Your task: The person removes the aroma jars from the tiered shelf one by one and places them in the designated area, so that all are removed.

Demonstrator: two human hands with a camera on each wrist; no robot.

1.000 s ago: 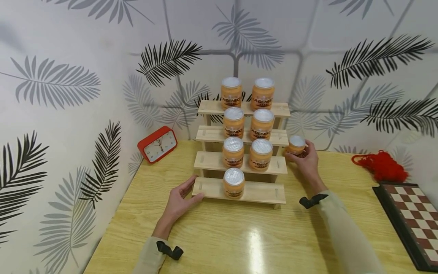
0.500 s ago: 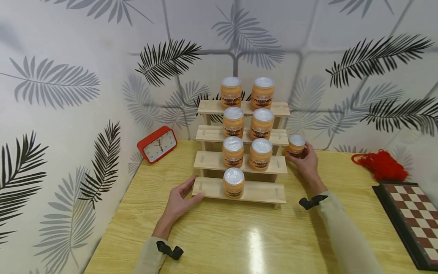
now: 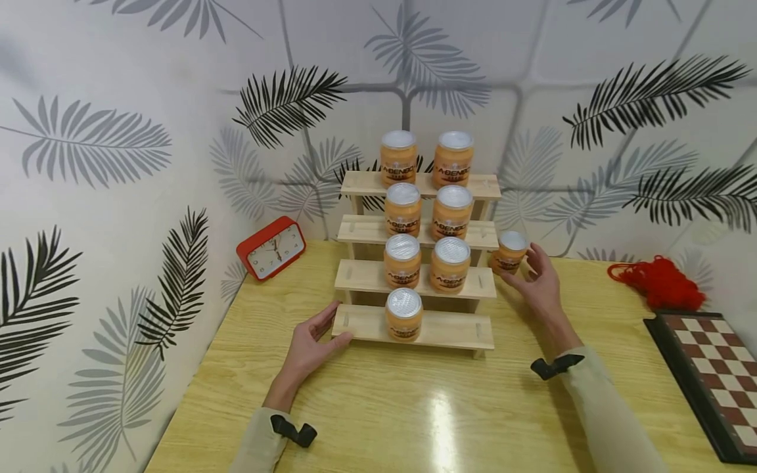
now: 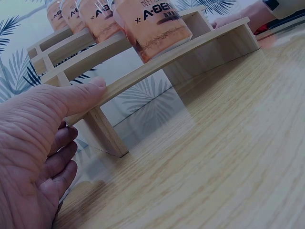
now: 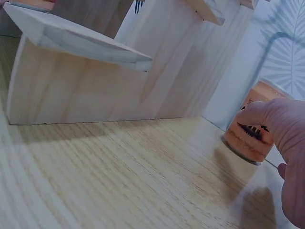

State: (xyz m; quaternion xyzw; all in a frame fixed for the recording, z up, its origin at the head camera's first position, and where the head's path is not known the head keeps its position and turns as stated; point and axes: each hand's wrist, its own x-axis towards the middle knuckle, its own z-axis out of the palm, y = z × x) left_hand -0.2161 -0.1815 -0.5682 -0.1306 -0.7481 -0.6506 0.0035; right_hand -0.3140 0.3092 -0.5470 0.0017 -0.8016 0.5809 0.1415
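A four-step wooden display shelf (image 3: pixel 355 322) stands against the wall. Orange cans with silver lids fill its steps: two on each upper step and a single can (image 3: pixel 405 322) on the lowest. My left hand (image 3: pixel 310 341) holds the shelf's front left corner; in the left wrist view its thumb (image 4: pixel 83 95) lies along the board's edge, with the fingers curled below. Right of the shelf, by the wall, is another orange can (image 3: pixel 510 253). My right hand (image 3: pixel 539 286) is spread beside that can, fingers at its right, thumb in front; the thumb (image 5: pixel 257 113) overlaps its label in the right wrist view.
A red alarm clock (image 3: pixel 272 249) leans at the back left of the wooden table (image 3: pixel 384 407). At the right lie a bundle of red cord (image 3: pixel 665 286) and a red-and-white chequered board (image 3: pixel 712 368) in a dark frame. Patterned walls bound the back and left.
My right hand has loosened from the can and shifted slightly right and towards me; more of the label shows. The can stays almost in place. My left hand has not moved.
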